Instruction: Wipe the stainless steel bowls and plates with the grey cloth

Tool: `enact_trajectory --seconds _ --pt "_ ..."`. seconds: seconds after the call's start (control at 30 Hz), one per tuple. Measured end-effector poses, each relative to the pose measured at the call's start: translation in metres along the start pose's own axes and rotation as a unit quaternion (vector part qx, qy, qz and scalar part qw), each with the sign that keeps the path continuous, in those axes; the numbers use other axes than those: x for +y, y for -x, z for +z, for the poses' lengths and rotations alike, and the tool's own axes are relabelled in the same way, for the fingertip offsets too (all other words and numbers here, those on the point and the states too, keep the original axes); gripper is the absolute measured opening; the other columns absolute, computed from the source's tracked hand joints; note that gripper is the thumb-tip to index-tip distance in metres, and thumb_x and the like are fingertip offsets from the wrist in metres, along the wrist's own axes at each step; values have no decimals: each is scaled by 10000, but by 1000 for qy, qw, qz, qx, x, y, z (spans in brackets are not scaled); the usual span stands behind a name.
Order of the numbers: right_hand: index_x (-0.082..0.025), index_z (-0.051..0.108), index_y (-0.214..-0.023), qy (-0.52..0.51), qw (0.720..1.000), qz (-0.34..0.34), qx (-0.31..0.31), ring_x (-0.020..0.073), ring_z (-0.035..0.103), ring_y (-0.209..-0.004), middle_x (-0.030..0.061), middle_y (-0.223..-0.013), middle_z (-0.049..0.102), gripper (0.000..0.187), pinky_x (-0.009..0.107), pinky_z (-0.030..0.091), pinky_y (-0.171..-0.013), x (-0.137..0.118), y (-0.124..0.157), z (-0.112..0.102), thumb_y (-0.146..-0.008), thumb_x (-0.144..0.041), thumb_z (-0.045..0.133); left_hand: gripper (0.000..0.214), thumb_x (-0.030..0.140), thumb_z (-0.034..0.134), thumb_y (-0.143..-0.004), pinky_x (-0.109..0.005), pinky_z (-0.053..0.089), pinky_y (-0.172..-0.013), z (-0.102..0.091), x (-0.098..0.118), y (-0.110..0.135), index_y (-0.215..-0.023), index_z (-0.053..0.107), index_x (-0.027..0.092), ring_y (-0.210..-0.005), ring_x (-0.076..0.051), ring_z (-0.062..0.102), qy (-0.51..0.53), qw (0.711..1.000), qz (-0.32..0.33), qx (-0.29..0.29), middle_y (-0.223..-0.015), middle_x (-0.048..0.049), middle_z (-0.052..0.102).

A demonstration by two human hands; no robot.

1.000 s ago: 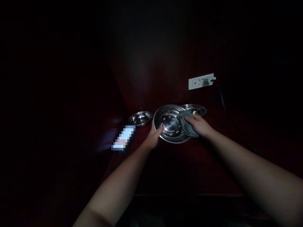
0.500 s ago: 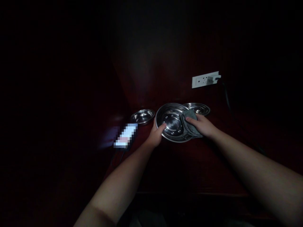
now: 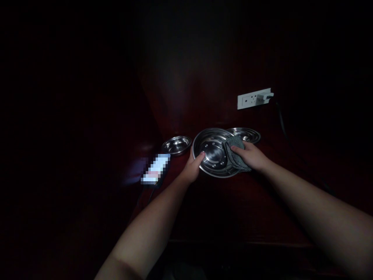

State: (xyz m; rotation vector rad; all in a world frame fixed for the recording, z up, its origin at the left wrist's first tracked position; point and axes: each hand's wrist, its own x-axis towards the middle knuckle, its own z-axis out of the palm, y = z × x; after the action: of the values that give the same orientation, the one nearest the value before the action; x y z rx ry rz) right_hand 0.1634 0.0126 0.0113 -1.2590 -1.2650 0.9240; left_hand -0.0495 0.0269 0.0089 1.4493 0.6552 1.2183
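Note:
A shiny metal bowl [image 3: 214,153] is held tilted toward me above the dark red table. My left hand [image 3: 193,168] grips its left rim, with the thumb inside and the other fingers hidden behind. My right hand [image 3: 253,155] is closed on a folded grey cloth [image 3: 235,152], which lies over the bowl's right rim. The thumb presses on the cloth; the remaining fingers are out of sight underneath. Behind the bowl, partly covered by it, sits another shallow metal dish [image 3: 247,134]. A smaller metal bowl [image 3: 176,145] rests to the left.
A lit phone [image 3: 155,169], its screen blurred out, lies left of my left forearm with a cable at its lower end. On the back wall is a white socket plate [image 3: 246,102] with a plug and dark cord. The table's front edge [image 3: 233,243] runs below. Surroundings are very dark.
The whole view has shifted very slightly. Both hands keep their hold on the bowl and the cloth, with almost no visible movement between them.

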Motion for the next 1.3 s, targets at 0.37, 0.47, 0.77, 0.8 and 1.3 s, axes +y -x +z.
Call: enact_trajectory --seconds 0.37,0.47,0.77,0.8,1.3 --pt "-198 579 -842 -62 997 -1 37 169 600 -553 19 -678 653 173 307 490 -548 -2 -2 1 -745 -340 559 663 429 532 -782 -389 198 -1090 5 4 8 -1350 238 254 -1296 -232 303 -3 998 60 -24 -1378 -67 374" --pt "-196 573 -857 -59 997 2 45 167 607 -582 21 -701 656 180 310 496 -578 -2 -1 4 -751 -341 551 725 399 565 -765 -392 221 -1079 10 9 10 -1366 184 257 -1280 -235 327 14 996 79 -38 -1380 -76 367" --pt "-197 579 -844 -27 999 0 35 178 618 -624 38 -748 666 179 317 500 -602 -4 2 3 -743 -343 560 667 308 600 -743 -428 267 -1053 10 13 6 -1329 284 267 -1243 -259 382 45 998 30 -32 -1332 -57 440" --pt "-195 581 -837 -26 999 -1 33 173 616 -618 37 -750 666 175 311 499 -595 -5 2 2 -742 -342 561 643 313 597 -744 -437 271 -1051 8 13 5 -1318 311 261 -1240 -266 386 52 998 18 -38 -1322 -57 453" --pt "-179 591 -851 27 997 -32 67 157 595 -586 24 -706 648 261 281 468 -566 -5 -3 -2 -736 -408 543 776 399 602 -735 -421 245 -1061 8 7 11 -1370 181 253 -1288 -265 311 52 994 53 -83 -1401 -93 338"
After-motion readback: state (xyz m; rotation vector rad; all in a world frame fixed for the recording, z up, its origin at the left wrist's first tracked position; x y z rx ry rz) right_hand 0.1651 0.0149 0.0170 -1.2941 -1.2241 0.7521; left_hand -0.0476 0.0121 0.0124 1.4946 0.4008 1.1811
